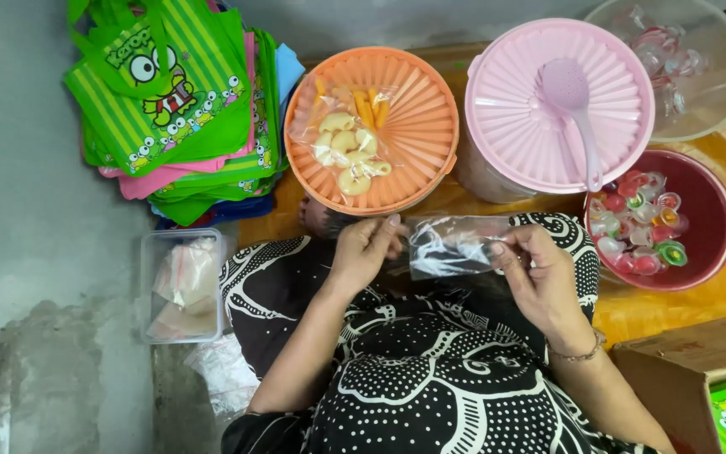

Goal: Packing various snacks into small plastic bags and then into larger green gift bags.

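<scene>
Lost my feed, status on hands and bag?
Left hand and right hand pinch empty clear bag, stretched between them. Nothing blocking.

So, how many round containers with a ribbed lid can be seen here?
2. The orange lid sits above the left hand; the pink lid is right beside it, carrying a pink scoop.

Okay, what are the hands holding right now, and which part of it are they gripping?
A small clear plastic bag, empty as far as can be seen. The left hand pinches its left edge, the right hand its right edge, stretching it between their fingers.
</scene>
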